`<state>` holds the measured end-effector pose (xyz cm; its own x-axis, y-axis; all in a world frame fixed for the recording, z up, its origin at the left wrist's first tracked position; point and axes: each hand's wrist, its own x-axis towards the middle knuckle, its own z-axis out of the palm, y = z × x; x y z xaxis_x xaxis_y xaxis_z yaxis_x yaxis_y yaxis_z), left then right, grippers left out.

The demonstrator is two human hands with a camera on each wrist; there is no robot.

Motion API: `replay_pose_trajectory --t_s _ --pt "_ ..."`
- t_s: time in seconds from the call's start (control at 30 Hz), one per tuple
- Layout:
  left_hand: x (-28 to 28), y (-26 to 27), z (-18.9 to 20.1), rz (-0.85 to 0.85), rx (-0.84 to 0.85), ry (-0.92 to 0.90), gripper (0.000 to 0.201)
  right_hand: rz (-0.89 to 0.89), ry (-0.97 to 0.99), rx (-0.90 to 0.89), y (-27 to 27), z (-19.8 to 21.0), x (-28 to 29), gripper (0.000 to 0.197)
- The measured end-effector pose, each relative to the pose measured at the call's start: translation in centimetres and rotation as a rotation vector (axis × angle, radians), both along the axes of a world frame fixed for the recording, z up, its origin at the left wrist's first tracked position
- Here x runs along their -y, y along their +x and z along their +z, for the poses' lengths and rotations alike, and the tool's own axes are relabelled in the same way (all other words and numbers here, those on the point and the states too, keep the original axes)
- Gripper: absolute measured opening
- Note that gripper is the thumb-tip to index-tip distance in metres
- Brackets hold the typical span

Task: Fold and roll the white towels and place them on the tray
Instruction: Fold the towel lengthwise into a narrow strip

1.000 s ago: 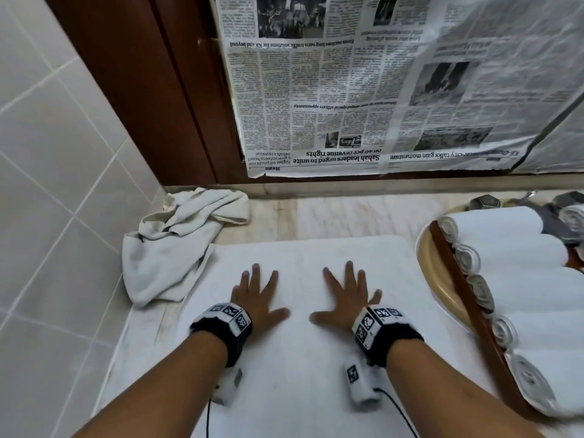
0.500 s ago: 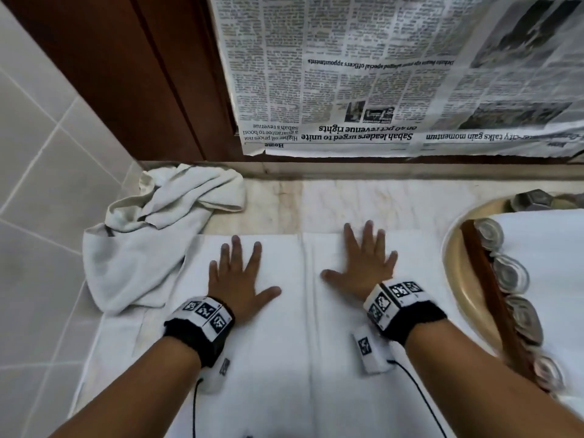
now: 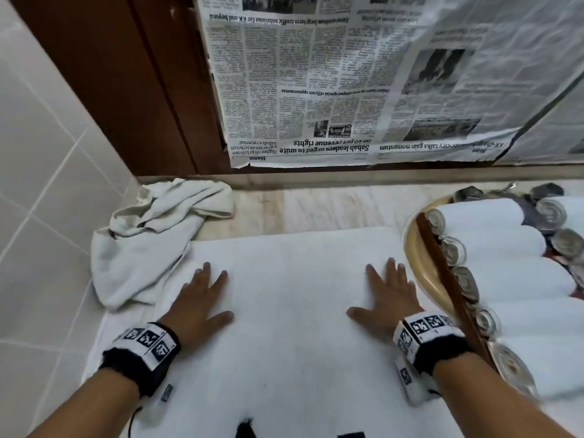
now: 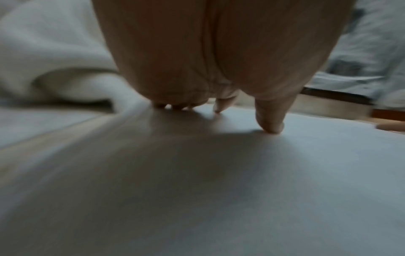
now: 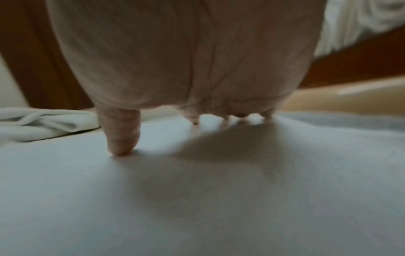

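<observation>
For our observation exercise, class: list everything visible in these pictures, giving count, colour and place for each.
Flat towel: one, white, spread on the counter in front.
Crumpled towel: one, off-white, far left by the tiled wall.
Rolled towels: at least five, white, in a row on the tray.
Tray: one, brown wood, right, over a beige round dish.
Newspaper: sheets, grey print, hung upside down behind the counter.
Left hand: flat on the flat towel.
Right hand: flat on the flat towel.
</observation>
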<state>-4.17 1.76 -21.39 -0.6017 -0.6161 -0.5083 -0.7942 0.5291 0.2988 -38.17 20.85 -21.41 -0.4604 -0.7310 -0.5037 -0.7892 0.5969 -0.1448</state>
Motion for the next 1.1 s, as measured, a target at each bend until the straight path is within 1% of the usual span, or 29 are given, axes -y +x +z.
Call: replay_pose_trajectory --t_s 0.07,0.1,0.13,0.17,0.23,0.33,0.43,0.5,0.57,0.63,0.7,0.73,0.77,0.8,0.83,0.87,0.9,0.93,0.97,1.03,1.1 --pt "-3.7 -1.7 0.5 -0.141 -0.055 0.077 0.105 0.062 -0.020 0.088 3.9 -0.2 -1.5 0.107" --pt "-5.7 -2.0 0.6 -0.200 -0.050 0.129 0.102 0.103 -0.016 0.138 5.6 -0.6 -2.5 0.106" --pt "-7.4 -1.8 0.4 -0.235 -0.014 0.162 0.100 0.144 0.003 0.158 6.6 -0.9 -3.6 0.106" --pt "-8.5 -1.0 0.0 -0.248 0.035 0.156 0.099 0.177 0.027 0.149 6.9 -1.1 -4.7 0.106" --pt "-9.3 2.0 -0.9 -0.202 0.116 0.073 0.102 0.179 0.064 0.094 5.6 -1.5 -6.7 0.104" --pt "-8.2 6.2 -1.9 -0.027 0.158 -0.013 0.109 0.012 0.086 0.032 2.0 -1.7 -9.5 0.101" --pt "-7.7 7.5 -2.2 0.081 0.191 -0.044 0.114 -0.118 0.087 -0.003 0.3 -1.8 -11.1 0.095" --pt "-7.9 7.3 -2.1 0.120 0.178 -0.062 0.115 -0.134 0.094 -0.063 1.3 -1.3 -10.9 0.089" --pt "-8.1 7.1 -2.0 0.157 0.161 -0.073 0.114 -0.090 0.086 -0.115 4.0 -0.3 -10.0 0.086" --pt "-8.2 6.6 -1.4 0.198 0.184 -0.109 0.112 0.029 0.051 -0.049 8.0 0.5 -10.0 0.089" --pt "-9.6 5.6 -0.3 0.231 0.189 -0.220 0.107 0.169 0.076 0.043 11.8 0.6 -11.4 0.093" --pt "-10.9 5.0 0.4 0.234 0.164 -0.276 0.104 0.204 0.114 0.068 13.1 0.4 -12.5 0.095" --pt "-12.8 4.6 1.0 0.217 0.129 -0.296 0.103 0.203 0.146 0.082 13.6 0.0 -13.5 0.096" --pt "-15.0 4.5 1.2 0.180 0.100 -0.255 0.104 0.182 0.163 0.084 13.6 -0.4 -14.6 0.095" --pt "-17.4 4.8 1.0 0.148 0.096 -0.165 0.106 0.158 0.164 0.080 13.4 -0.7 -15.6 0.093" --pt "-19.8 5.6 0.7 0.143 0.117 -0.050 0.111 0.142 0.147 0.070 12.8 -1.1 -16.5 0.090" --pt "-21.7 6.7 0.1 0.159 0.149 0.027 0.117 0.137 0.117 0.054 12.2 -1.5 -17.2 0.087" --pt "-23.0 8.0 -0.7 0.177 0.167 0.039 0.121 0.139 0.084 0.035 11.6 -1.8 -17.9 0.085" --pt "-23.7 9.0 -1.3 0.209 0.166 0.012 0.121 0.139 0.051 0.017 11.0 -2.1 -18.3 0.083" --pt "-23.8 10.5 -2.2 0.292 0.136 -0.033 0.120 0.126 0.013 -0.014 10.1 -2.3 -18.9 0.082" --pt "-23.6 10.5 -2.5 0.321 0.113 -0.031 0.121 0.100 0.007 -0.031 9.5 -2.3 -19.0 0.082"
